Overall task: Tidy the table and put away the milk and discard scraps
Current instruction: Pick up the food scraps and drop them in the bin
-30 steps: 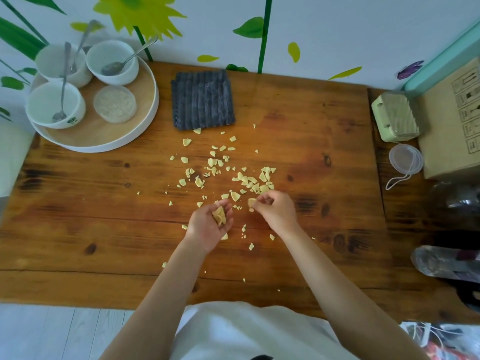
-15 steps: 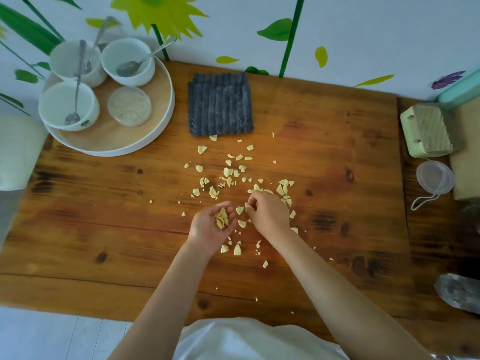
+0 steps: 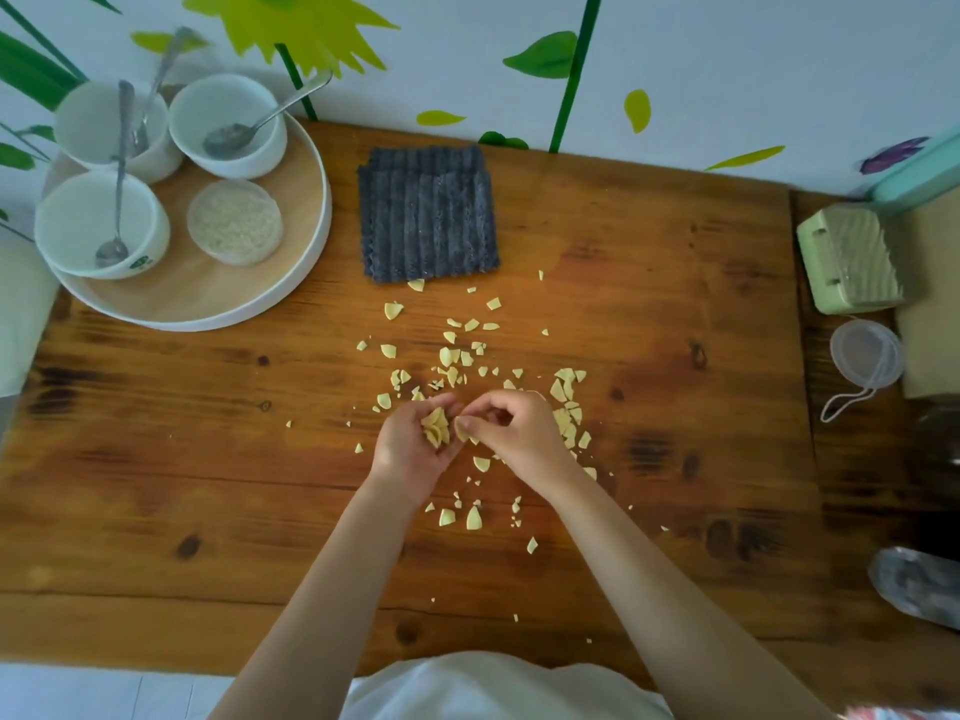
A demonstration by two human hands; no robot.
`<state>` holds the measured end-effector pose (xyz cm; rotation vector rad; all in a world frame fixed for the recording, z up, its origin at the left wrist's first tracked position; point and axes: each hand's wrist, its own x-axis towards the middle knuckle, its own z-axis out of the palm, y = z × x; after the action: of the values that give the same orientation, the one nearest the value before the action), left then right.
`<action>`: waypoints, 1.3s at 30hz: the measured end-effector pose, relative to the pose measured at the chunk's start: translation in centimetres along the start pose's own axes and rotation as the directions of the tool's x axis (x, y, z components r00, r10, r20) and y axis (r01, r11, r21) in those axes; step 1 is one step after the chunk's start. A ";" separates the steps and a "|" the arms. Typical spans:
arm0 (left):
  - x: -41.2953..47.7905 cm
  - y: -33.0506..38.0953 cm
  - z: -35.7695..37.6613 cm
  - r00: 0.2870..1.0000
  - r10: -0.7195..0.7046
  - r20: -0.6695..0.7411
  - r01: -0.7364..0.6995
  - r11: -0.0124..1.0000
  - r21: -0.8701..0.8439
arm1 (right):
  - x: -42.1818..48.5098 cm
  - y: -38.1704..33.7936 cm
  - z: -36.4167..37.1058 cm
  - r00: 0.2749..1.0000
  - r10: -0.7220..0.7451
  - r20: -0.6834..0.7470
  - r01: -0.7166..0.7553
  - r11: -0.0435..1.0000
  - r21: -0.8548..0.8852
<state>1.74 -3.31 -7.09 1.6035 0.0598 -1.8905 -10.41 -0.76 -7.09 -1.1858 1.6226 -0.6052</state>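
Pale yellow scraps (image 3: 448,357) lie scattered across the middle of the wooden tabletop (image 3: 675,330), thickest just beyond my two hands and to their right. My left hand (image 3: 402,452) is cupped palm up, fingers curled round a small heap of gathered scraps. My right hand (image 3: 519,433), close against it, pinches one more piece between thumb and forefinger at the edge of that palm. I judge the drop to be a short move leftward into the cup. The densest loose cluster sits against the right hand's far side, so that hand is the nearer picker; a few pieces lie nearer me, between the forearms. Beyond the scatter lies a folded grey cloth (image 3: 428,215), and at far left a round tray (image 3: 311,252) of bowls (image 3: 223,122). I can make out no milk.
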 end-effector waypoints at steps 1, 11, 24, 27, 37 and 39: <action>-0.5 0.1 0.6 0.999 -0.024 0.031 0.025 0.999 -0.038 | -0.2 0.0 0.1 1.000 -0.014 0.008 0.014 1.000 -0.001; -0.4 -2.8 2.4 0.979 -0.158 0.126 0.131 0.970 0.203 | -1.2 5.3 -6.0 0.957 0.125 -0.261 -0.205 0.929 -0.307; -0.9 -4.3 2.1 0.979 -0.174 0.104 0.154 0.973 0.174 | -2.2 5.7 -4.0 0.952 0.141 -0.272 -0.246 0.882 -0.401; -1.1 -4.5 2.1 0.978 -0.180 0.105 0.161 0.972 0.172 | -2.0 5.2 -3.2 0.942 0.157 -0.298 -0.280 0.858 -0.431; -1.5 -4.1 1.7 0.982 -0.165 0.093 0.151 0.979 0.139 | -2.5 4.7 -2.7 0.948 0.155 -0.278 -0.248 0.907 -0.341; -1.7 -4.1 1.8 0.982 -0.165 0.094 0.152 0.979 0.134 | -2.6 4.6 -3.7 0.933 0.268 -0.240 -0.274 0.962 0.010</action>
<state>-1.77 -0.15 -6.63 1.6204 0.0241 -2.1368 -15.55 2.82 -8.37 -0.9072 1.9629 -0.5677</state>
